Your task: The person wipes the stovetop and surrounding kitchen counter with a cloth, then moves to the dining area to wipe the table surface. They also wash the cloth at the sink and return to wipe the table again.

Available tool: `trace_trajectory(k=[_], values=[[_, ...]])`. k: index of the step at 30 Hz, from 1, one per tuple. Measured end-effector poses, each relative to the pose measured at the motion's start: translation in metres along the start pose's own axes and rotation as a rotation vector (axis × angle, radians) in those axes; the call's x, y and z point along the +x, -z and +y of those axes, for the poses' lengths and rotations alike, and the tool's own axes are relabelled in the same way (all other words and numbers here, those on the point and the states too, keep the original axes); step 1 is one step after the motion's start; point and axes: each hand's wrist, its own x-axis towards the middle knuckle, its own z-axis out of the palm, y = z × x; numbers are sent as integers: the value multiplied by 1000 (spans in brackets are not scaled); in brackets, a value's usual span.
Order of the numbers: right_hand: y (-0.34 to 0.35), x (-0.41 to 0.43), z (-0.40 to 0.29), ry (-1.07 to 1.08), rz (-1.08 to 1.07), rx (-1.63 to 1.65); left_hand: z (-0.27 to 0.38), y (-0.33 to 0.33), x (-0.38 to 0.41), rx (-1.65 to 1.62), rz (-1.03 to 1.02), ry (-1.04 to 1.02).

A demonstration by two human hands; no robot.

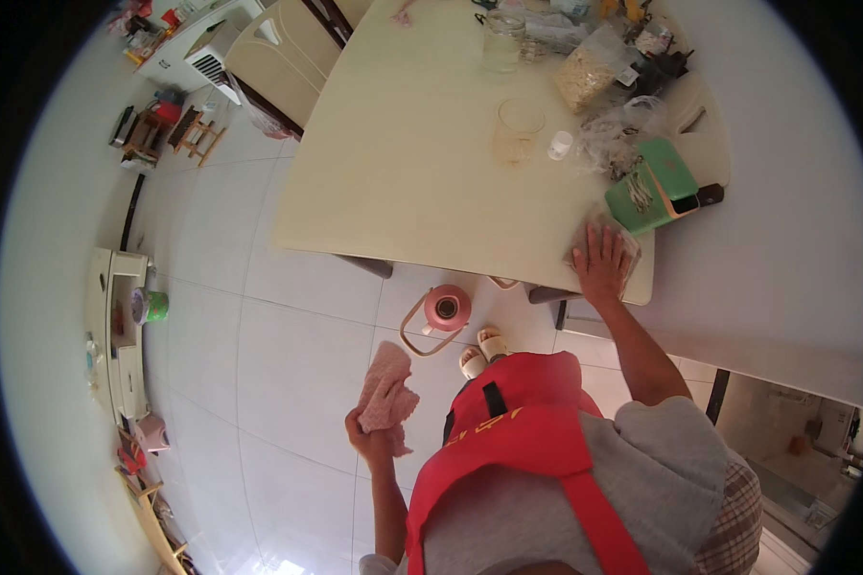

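Bunched in my left hand is a fluffy pink cloth, held over the floor to the left of my red apron. My right hand lies spread, palm down, on a flat plastic-wrapped packet near the corner of the cream table. Whether the fingers grip the packet cannot be told. Just beyond that hand stands a green box with a dark handle-like piece sticking out on the right.
A glass jar, a clear glass, a small white bottle, a bag of pale flakes and crumpled plastic bags crowd the table's right side. A pink kettle stands on the floor. Chairs flank the table.
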Motion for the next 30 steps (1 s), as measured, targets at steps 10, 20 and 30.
trace_trajectory(k=[10, 20, 30], values=[[-2, 83, -229, 486, 45, 498, 59, -44, 86, -346, 192, -154], [119, 58, -23, 421, 316, 934, 142, -239, 183, 664, -8, -790], [167, 138, 101, -13, -81, 67, 132, -266, 173, 982, 340, -689]])
